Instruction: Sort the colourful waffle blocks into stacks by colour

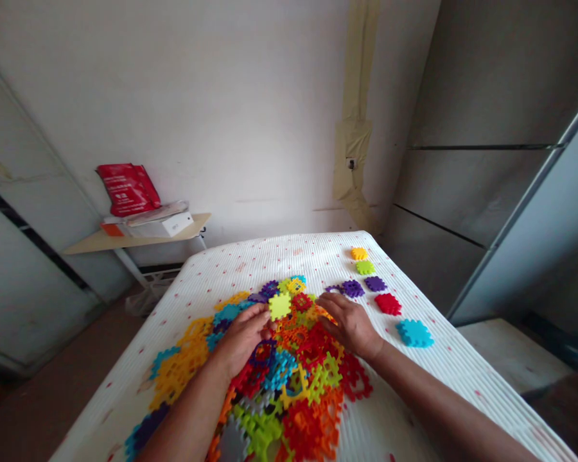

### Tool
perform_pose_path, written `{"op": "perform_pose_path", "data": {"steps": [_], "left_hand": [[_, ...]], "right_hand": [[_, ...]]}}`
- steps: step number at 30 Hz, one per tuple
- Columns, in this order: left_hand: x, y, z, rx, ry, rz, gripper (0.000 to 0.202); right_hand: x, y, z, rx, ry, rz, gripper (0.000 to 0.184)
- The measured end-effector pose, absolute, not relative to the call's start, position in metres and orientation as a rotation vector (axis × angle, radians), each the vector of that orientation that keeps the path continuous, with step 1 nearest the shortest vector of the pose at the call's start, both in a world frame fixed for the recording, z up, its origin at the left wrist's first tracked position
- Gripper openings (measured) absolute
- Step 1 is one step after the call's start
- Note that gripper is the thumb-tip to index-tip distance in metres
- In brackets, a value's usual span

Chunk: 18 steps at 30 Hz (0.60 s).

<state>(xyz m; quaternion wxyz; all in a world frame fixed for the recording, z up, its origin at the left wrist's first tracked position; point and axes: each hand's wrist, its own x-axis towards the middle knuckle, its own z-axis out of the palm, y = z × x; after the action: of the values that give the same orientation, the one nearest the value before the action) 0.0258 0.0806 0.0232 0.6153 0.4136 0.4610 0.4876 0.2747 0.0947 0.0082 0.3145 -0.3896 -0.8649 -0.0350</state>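
Lime tile point(280, 307), one notched square, is pinched between the thumb and fingers of the left hand point(250, 327), held up over the far part of a heap point(282, 369) of mostly openwork pieces. Of the two hands, the right hand point(351, 321) lies palm down, fingers bent, at the heap's right side; whether it grips a piece, I cannot tell. The heap overlaps too much to count. Off to the right on the spotted white cloth point(443, 398), I count five squares running from far to near: one yellow square point(359, 253), one green square point(365, 267), one purple square point(376, 283), one red square point(388, 304) and one blue square point(415, 333). Two purple pieces point(353, 288) lie between them and the heap, just beyond the right hand. By the wall, one side table point(89, 242) bears one white box point(176, 223) and red packaging point(128, 189).
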Motion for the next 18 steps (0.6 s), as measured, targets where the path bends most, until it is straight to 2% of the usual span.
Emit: {"op": "perform_pose_path", "data": {"steps": [6,13,18], "left_hand": [[0.039,0.070,0.023,0.880,0.998,1.096,0.031],[0.048,0.064,0.023,0.951,1.062,1.082,0.026],[0.040,0.061,0.024,1.424,1.340,1.060,0.030]], "right_hand": [[0.237,0.087,0.022,-0.940,-2.292,-0.177,0.058],[0.214,0.082,0.033,-0.991,-2.393,-0.129,0.055],[0.255,0.115,0.055,-1.162,-2.390,-0.098,0.057]]}}
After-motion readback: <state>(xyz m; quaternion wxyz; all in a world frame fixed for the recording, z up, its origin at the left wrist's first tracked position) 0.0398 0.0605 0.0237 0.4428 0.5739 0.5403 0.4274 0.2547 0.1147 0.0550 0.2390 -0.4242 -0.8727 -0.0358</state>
